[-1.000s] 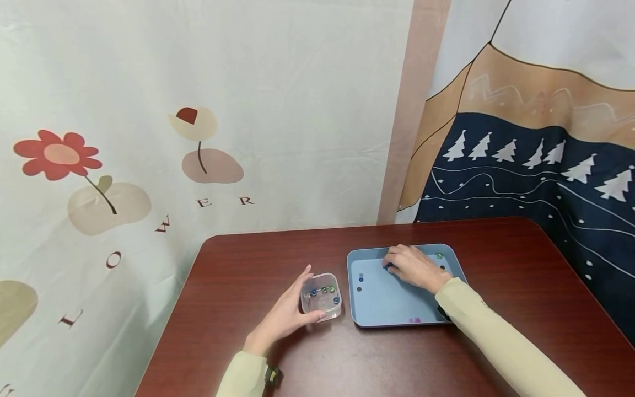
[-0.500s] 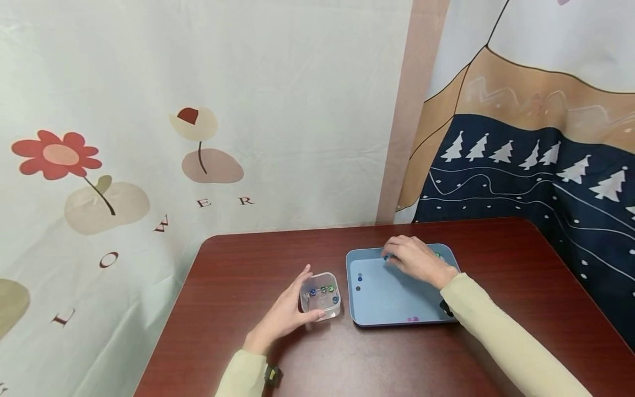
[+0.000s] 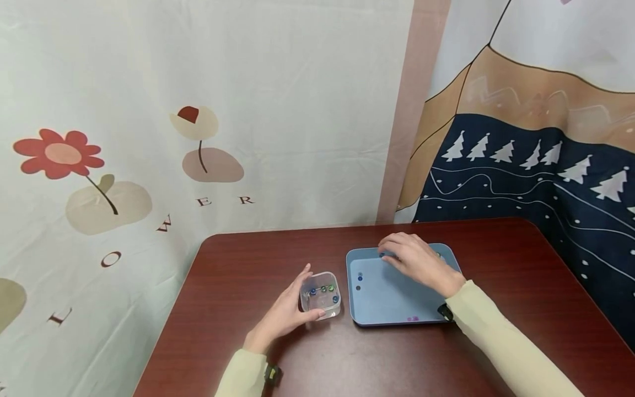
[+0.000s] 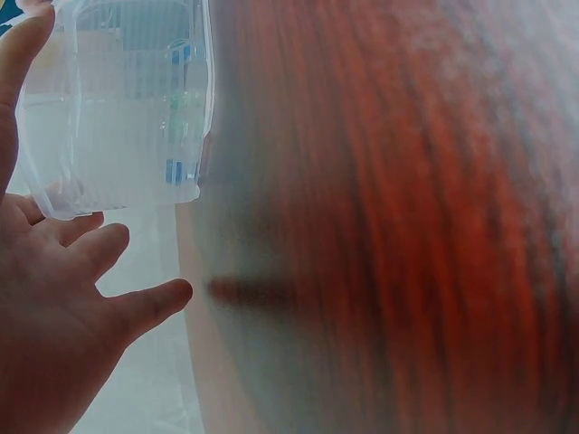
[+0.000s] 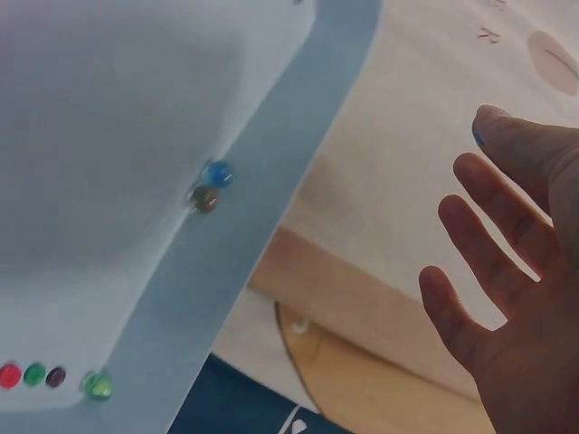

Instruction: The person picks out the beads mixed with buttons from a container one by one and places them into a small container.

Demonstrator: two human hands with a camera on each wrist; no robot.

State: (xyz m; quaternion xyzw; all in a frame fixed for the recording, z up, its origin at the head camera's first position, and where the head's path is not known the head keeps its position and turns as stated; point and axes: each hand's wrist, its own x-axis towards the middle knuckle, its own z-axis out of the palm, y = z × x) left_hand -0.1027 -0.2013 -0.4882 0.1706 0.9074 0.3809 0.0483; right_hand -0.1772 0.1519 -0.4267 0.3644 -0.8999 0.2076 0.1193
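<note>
My left hand (image 3: pixel 280 320) holds a small clear plastic box (image 3: pixel 322 310) between thumb and fingers on the table, left of the tray. Inside it lie several blue and green glass marbles (image 3: pixel 324 289). Over the far part of the blue tray (image 3: pixel 377 306), my right hand (image 3: pixel 419 264) pinches a blue marble (image 5: pixel 478 137) between thumb and forefinger, mostly hidden by the fingertips. Its other fingers are spread in the right wrist view. A blue marble (image 5: pixel 218 173) and a brown marble (image 5: pixel 204 199) sit against the tray's wall.
Along one end of the tray lie a red marble (image 5: pixel 9 375) and green marbles (image 5: pixel 98 386). Purple marbles (image 3: pixel 413 318) rest by its near edge, and a dark marble (image 3: pixel 358 288) near its left wall. A printed curtain (image 3: pixel 297 110) hangs behind the brown table (image 3: pixel 248 259).
My right hand has risen from the tray floor and shifted slightly toward the far left, a blue marble at its fingertips. My left hand and the box have stayed in place.
</note>
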